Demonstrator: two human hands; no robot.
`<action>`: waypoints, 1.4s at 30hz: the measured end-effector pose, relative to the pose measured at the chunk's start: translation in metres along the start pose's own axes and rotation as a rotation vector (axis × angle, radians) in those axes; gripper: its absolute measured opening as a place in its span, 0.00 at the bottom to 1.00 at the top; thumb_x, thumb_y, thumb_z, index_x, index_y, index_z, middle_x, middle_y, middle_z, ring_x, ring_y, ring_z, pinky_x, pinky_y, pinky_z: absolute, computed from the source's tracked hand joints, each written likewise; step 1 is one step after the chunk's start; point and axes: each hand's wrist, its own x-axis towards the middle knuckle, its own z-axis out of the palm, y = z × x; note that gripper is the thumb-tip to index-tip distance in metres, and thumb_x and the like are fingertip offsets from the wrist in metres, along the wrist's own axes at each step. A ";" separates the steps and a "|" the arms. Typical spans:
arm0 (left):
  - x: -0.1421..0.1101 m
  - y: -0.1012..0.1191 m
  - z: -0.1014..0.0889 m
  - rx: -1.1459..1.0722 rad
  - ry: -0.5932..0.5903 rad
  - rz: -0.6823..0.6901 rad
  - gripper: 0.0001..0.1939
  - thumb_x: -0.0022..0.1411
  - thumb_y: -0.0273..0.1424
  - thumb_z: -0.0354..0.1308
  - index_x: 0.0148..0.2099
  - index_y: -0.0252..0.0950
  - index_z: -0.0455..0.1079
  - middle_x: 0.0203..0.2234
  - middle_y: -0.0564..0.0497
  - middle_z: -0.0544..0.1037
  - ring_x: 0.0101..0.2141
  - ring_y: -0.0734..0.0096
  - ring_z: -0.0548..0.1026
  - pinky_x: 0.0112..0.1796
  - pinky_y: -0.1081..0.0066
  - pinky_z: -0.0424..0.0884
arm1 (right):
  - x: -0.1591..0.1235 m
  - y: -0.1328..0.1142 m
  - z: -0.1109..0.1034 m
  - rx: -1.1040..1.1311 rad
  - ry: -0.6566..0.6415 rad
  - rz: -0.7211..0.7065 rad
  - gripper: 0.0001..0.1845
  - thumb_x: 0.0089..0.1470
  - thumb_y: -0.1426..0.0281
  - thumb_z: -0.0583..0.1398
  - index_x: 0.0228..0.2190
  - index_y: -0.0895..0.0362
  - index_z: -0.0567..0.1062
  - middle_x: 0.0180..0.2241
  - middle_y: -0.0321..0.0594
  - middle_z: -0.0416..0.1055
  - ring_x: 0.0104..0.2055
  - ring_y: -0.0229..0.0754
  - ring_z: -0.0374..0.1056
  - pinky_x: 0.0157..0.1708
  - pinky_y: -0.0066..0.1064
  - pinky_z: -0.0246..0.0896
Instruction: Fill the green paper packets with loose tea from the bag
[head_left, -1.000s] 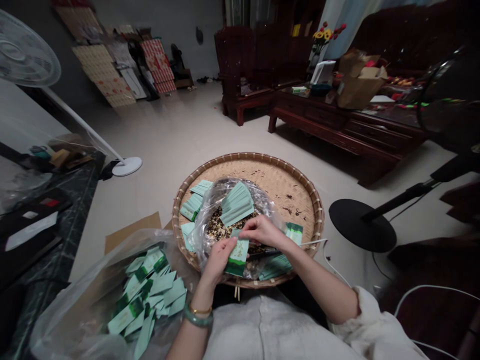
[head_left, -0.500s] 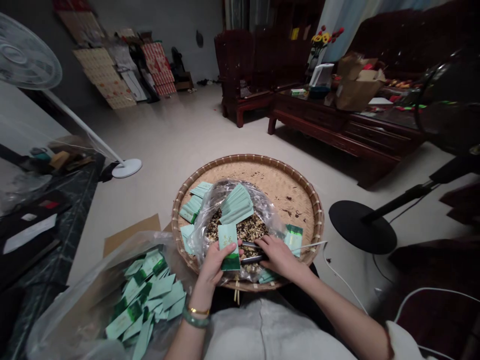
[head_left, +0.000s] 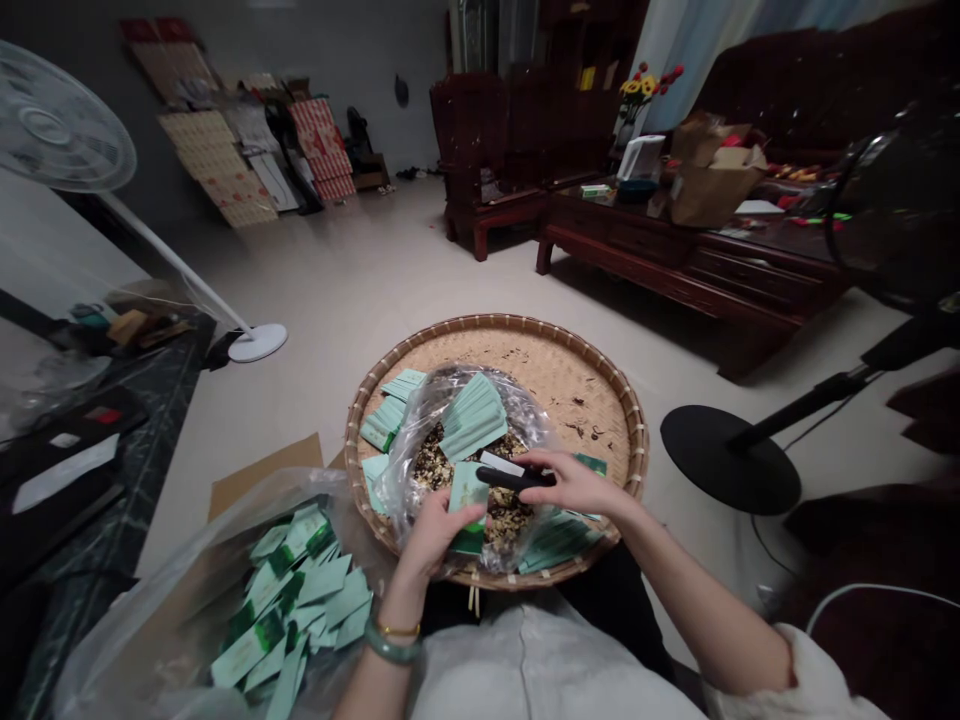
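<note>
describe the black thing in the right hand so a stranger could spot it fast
Near the middle of the floor lies a big round woven tray with a clear plastic bag on it. Just over that bag, the person's right hand holds a slim black tool, the only black bar among the pale green packets.

Jade bangle [head_left: 391, 648], thin gold bracelet [head_left: 399, 630] on left wrist [head_left: 397, 600]; cream blouse [head_left: 525, 670] (cuff [head_left: 780, 680] rumpled), dark trousers [head_left: 622, 610].
</note>
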 end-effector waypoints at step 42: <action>-0.002 0.000 -0.017 0.235 0.265 0.320 0.14 0.44 0.39 0.65 0.27 0.33 0.78 0.23 0.49 0.80 0.26 0.67 0.73 0.30 0.70 0.68 | 0.017 -0.006 0.010 0.301 -0.050 0.186 0.24 0.42 0.57 0.66 0.39 0.60 0.76 0.25 0.35 0.68 0.23 0.33 0.58 0.18 0.22 0.52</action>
